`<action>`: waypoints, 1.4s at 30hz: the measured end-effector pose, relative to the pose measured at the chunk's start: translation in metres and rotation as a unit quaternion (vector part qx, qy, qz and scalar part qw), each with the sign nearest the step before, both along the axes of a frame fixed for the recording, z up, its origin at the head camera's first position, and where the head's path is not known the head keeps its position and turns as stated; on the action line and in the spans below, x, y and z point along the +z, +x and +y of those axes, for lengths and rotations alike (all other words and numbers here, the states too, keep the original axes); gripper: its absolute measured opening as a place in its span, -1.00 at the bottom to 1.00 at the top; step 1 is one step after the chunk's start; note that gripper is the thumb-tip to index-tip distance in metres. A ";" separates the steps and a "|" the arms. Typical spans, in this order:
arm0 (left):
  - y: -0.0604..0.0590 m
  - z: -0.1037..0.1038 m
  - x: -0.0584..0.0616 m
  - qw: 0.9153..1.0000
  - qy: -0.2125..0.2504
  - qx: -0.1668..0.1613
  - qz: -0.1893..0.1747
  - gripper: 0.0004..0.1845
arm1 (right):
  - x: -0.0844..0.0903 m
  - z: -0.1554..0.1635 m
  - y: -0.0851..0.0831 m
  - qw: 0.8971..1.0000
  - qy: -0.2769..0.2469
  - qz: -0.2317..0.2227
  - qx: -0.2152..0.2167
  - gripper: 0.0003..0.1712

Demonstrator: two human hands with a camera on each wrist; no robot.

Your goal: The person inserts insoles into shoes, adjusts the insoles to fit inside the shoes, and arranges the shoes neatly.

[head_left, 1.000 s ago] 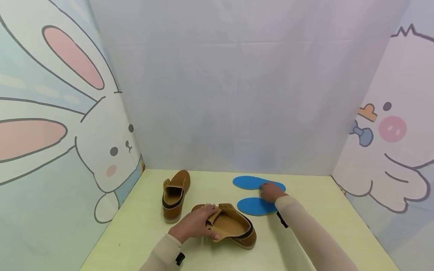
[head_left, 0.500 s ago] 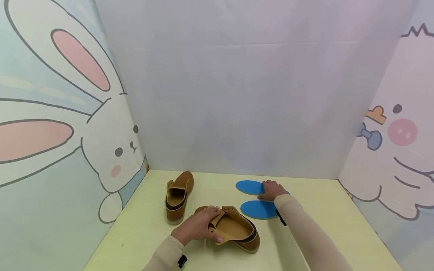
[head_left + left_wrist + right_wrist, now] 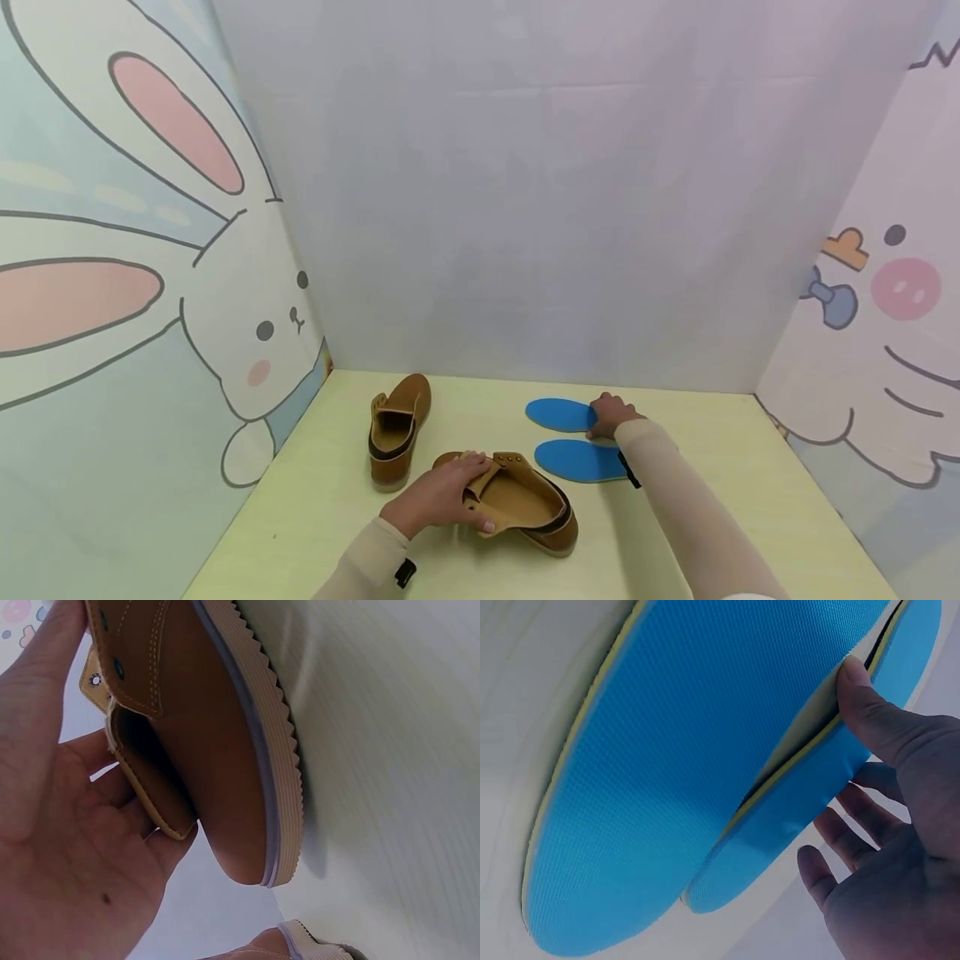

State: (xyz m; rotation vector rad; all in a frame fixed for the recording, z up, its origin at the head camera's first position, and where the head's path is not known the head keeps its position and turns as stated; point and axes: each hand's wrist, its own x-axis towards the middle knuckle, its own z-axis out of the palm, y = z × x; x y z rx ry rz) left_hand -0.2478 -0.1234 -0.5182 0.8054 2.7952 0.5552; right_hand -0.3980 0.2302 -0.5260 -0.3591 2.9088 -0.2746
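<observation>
My left hand [image 3: 442, 496] grips the opening of the nearer brown shoe [image 3: 566, 533]. Its thumb lies at the near flap, and its fingers reach over to the tongue [image 3: 154, 799]. That shoe lies with its toe toward the left, opening facing up. My right hand [image 3: 611, 415] is at the right part of the farther blue insole [image 3: 557, 414]; in the right wrist view its thumb [image 3: 870, 705] crosses the insole to the near edge, with curled fingers at the far edge. The nearer blue insole [image 3: 577, 461] lies in front, partly behind the right sleeve.
A second brown shoe [image 3: 397, 446] stands at the back left, toe toward the rear wall. The pale yellow table [image 3: 300, 533] is enclosed by a plain rear curtain [image 3: 510, 250] and side panels, with a cartoon rabbit [image 3: 247, 333] on the left one.
My right hand has slid slightly right along the farther insole and now covers its right end. The left hand keeps its grip on the shoe. The head view has shifted slightly.
</observation>
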 end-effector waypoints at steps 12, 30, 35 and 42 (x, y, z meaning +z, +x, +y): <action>0.000 -0.001 0.007 1.000 0.016 -0.005 0.005 0.11 | 0.003 0.011 -0.009 0.998 -0.036 0.045 0.028 -0.27; 0.001 -0.003 0.001 1.000 0.025 -0.008 -0.005 0.11 | 0.034 -0.001 0.007 0.979 -0.079 0.182 0.055 -0.54; 0.001 -0.003 0.002 1.000 0.027 -0.010 -0.005 0.11 | 0.049 -0.008 0.023 0.981 -0.096 0.155 0.062 -0.70; 0.002 -0.004 0.001 1.000 0.030 -0.008 -0.001 0.12 | 0.073 -0.020 0.053 0.976 -0.125 0.141 0.109 -0.83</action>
